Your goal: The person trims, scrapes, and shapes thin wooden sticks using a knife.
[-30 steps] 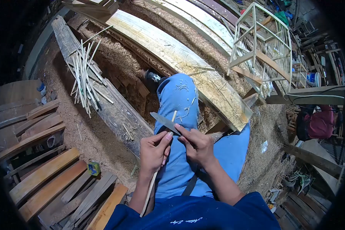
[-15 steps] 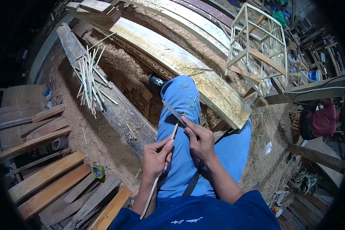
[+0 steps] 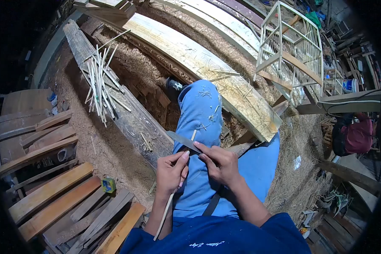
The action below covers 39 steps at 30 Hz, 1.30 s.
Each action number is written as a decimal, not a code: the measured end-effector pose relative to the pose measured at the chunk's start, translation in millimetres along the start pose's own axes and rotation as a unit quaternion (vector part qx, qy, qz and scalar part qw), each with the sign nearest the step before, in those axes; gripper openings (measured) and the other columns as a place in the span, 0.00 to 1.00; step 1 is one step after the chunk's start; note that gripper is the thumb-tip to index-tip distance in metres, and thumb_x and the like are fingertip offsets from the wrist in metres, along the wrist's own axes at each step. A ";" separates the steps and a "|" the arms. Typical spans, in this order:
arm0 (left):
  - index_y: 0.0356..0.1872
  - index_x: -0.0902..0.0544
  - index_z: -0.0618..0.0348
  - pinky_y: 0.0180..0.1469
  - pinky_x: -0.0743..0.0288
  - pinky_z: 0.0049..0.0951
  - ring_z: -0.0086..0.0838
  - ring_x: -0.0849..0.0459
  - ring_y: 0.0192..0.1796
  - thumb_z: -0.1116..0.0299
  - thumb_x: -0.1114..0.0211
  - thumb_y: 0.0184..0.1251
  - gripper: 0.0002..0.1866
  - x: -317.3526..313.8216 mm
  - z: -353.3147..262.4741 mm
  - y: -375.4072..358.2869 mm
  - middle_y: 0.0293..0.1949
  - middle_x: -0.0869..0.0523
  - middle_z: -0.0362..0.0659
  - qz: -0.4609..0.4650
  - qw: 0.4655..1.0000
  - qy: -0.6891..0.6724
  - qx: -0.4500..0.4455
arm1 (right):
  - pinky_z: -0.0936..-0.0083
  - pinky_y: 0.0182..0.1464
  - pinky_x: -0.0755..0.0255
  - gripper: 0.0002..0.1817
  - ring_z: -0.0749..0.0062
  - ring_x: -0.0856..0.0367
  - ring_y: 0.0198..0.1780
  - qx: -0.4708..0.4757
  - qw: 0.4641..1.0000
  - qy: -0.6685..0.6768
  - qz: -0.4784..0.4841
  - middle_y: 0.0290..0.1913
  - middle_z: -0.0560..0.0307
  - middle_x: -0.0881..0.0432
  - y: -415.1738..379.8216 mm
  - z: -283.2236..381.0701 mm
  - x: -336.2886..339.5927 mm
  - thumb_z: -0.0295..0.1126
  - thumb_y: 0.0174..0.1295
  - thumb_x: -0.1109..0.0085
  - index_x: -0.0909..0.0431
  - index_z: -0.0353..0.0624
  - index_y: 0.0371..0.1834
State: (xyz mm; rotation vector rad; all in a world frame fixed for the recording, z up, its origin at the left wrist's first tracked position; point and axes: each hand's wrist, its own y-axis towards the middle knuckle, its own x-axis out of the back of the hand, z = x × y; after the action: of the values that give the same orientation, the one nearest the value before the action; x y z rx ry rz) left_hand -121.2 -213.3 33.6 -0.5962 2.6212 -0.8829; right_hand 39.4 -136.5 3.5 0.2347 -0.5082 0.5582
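Note:
My left hand pinches a thin pale wooden strip, whose long end trails down past my wrist while its short tip rises beyond my fingers. In my right hand is a knife, its flat grey blade pointing up and left. The blade lies across the strip just above my left fingertips; its handle is hidden by my fingers. Both hands are over my right thigh in blue trousers, where a few shavings cling at the knee.
A bundle of pale strips rests on a weathered plank at left. A shaving-strewn beam crosses ahead, with a slatted cage at right. Cut boards and a yellow tape measure lie lower left.
The knife has moved left and down, from beside the strip's tip to across the strip. My right hand has lowered slightly, keeping its hold. The left hand still grips the strip.

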 end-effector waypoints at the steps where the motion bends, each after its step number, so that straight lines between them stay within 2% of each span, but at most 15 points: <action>1: 0.30 0.16 0.64 0.11 0.47 0.18 0.13 0.36 0.09 0.65 0.38 0.75 0.15 1.0 -0.9 0.8 0.13 0.26 0.35 0.005 1.000 -0.001 0.005 | 0.66 0.25 0.34 0.23 0.62 0.27 0.20 -0.002 1.000 0.000 0.002 0.21 0.54 0.26 0.1 -0.6 -1.3 0.29 0.58 0.31 0.16 0.54 0.59; 3: 0.32 0.15 0.64 0.11 0.47 0.18 0.13 0.36 0.10 0.65 0.38 0.76 0.14 0.6 -2.4 2.4 0.13 0.26 0.35 0.010 1.000 -0.003 0.011 | 0.66 0.24 0.34 0.23 0.61 0.27 0.20 -0.003 0.999 -0.030 -0.022 0.21 0.55 0.27 1.0 -1.3 -4.0 0.29 0.58 0.31 0.16 0.56 0.59; 5: 0.44 0.13 0.65 0.11 0.47 0.17 0.12 0.36 0.10 0.65 0.39 0.76 0.13 -1.2 -3.4 2.8 0.14 0.26 0.34 -0.007 1.000 -0.010 0.014 | 0.65 0.23 0.34 0.24 0.63 0.28 0.18 -0.001 0.998 -0.052 -0.036 0.20 0.56 0.30 2.4 -1.3 -8.2 0.33 0.59 0.32 0.17 0.59 0.60; 8: 0.55 0.16 0.65 0.11 0.48 0.16 0.12 0.37 0.09 0.65 0.37 0.74 0.16 0.7 -2.2 3.4 0.14 0.26 0.35 -0.001 1.000 -0.007 0.014 | 0.64 0.22 0.34 0.24 0.64 0.29 0.17 0.002 0.993 -0.095 -0.066 0.19 0.58 0.33 5.6 -1.9 -11.3 0.36 0.60 0.33 0.18 0.63 0.62; 13: 0.55 0.16 0.64 0.11 0.47 0.16 0.12 0.37 0.10 0.66 0.37 0.74 0.15 2.1 -1.2 2.3 0.14 0.26 0.35 0.008 1.000 -0.014 0.011 | 0.64 0.21 0.34 0.23 0.64 0.29 0.17 0.004 0.984 -0.151 -0.096 0.19 0.58 0.33 7.1 0.2 -12.3 0.37 0.61 0.33 0.18 0.65 0.62; 16: 0.55 0.15 0.64 0.11 0.46 0.17 0.13 0.36 0.10 0.67 0.39 0.75 0.15 0.7 -0.5 -10.1 0.14 0.26 0.35 0.023 1.000 -0.007 0.008 | 0.63 0.24 0.31 0.22 0.60 0.25 0.19 -0.019 0.979 -0.150 -0.138 0.21 0.57 0.28 13.9 -2.5 -9.1 0.36 0.62 0.34 0.18 0.62 0.61; 18: 0.55 0.15 0.64 0.11 0.47 0.17 0.13 0.36 0.10 0.67 0.39 0.75 0.15 0.1 -2.4 -15.1 0.14 0.26 0.35 0.028 1.000 0.004 0.002 | 0.63 0.29 0.27 0.20 0.56 0.19 0.25 -0.044 0.989 -0.045 -0.133 0.27 0.53 0.18 17.4 -5.6 -7.9 0.33 0.64 0.36 0.18 0.59 0.60; 19: 0.55 0.16 0.64 0.11 0.46 0.17 0.13 0.36 0.10 0.67 0.40 0.76 0.15 -2.3 -3.2 -14.2 0.15 0.26 0.35 0.009 1.000 -0.009 -0.004 | 0.65 0.37 0.22 0.20 0.54 0.14 0.34 -0.052 0.992 0.025 -0.112 0.38 0.47 0.13 17.6 -7.7 -6.9 0.28 0.65 0.39 0.18 0.55 0.61; 23: 0.58 0.17 0.62 0.12 0.43 0.17 0.14 0.34 0.11 0.68 0.42 0.77 0.15 -9.2 -14.0 3.5 0.16 0.25 0.36 0.012 0.998 -0.009 -0.059 | 0.68 0.47 0.20 0.22 0.56 0.11 0.44 -0.019 0.986 0.094 -0.135 0.45 0.43 0.13 18.1 -6.6 0.1 0.23 0.65 0.40 0.19 0.52 0.62; 28: 0.56 0.17 0.64 0.13 0.41 0.18 0.15 0.31 0.13 0.67 0.41 0.77 0.15 -20.2 -24.8 26.1 0.17 0.23 0.36 0.015 0.996 0.001 -0.086 | 0.67 0.42 0.21 0.22 0.54 0.12 0.38 0.020 0.992 0.072 -0.099 0.40 0.44 0.13 21.9 -8.4 10.3 0.26 0.64 0.39 0.20 0.55 0.63; 29: 0.50 0.15 0.66 0.12 0.41 0.19 0.16 0.30 0.12 0.66 0.40 0.76 0.13 -20.7 -26.1 25.6 0.17 0.23 0.36 0.012 0.997 0.006 -0.078 | 0.68 0.45 0.21 0.22 0.55 0.12 0.42 -0.013 0.997 0.051 -0.050 0.44 0.43 0.13 21.6 -6.6 12.4 0.24 0.63 0.38 0.19 0.51 0.62; 30: 0.50 0.15 0.66 0.12 0.41 0.19 0.16 0.30 0.12 0.66 0.40 0.76 0.13 -20.8 -26.4 26.9 0.17 0.23 0.36 0.013 0.997 0.008 -0.079 | 0.69 0.48 0.21 0.22 0.56 0.11 0.46 -0.047 0.998 0.032 0.001 0.47 0.42 0.13 22.6 -3.7 12.6 0.23 0.62 0.38 0.19 0.48 0.61; 33: 0.41 0.15 0.67 0.12 0.41 0.19 0.16 0.30 0.12 0.66 0.39 0.76 0.12 -17.5 -21.9 32.5 0.17 0.23 0.36 0.037 0.996 0.007 -0.076 | 0.68 0.44 0.21 0.24 0.54 0.12 0.40 -0.016 0.999 0.033 -0.023 0.44 0.42 0.13 25.9 -4.0 2.5 0.23 0.62 0.38 0.19 0.51 0.62; 38: 0.44 0.15 0.67 0.12 0.42 0.19 0.15 0.32 0.12 0.66 0.37 0.75 0.12 -17.2 -20.0 34.4 0.18 0.22 0.36 0.016 0.998 0.016 -0.065 | 0.68 0.42 0.21 0.24 0.55 0.12 0.37 -0.032 0.998 0.053 -0.028 0.43 0.43 0.13 25.6 -12.7 -3.4 0.23 0.62 0.38 0.19 0.52 0.63; 39: 0.45 0.14 0.68 0.12 0.42 0.18 0.14 0.32 0.12 0.67 0.37 0.74 0.12 -16.6 -18.5 35.5 0.18 0.22 0.36 0.017 0.998 0.002 -0.061 | 0.66 0.38 0.23 0.24 0.55 0.15 0.33 -0.013 0.998 0.037 -0.047 0.37 0.46 0.15 25.6 -15.4 -5.3 0.28 0.63 0.38 0.20 0.57 0.63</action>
State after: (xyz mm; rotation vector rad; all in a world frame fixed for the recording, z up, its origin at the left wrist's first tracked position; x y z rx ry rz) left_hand -124.6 -170.5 27.9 -0.5777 2.6960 -0.7188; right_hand 27.3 -112.4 -10.4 0.2105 -0.4305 0.4667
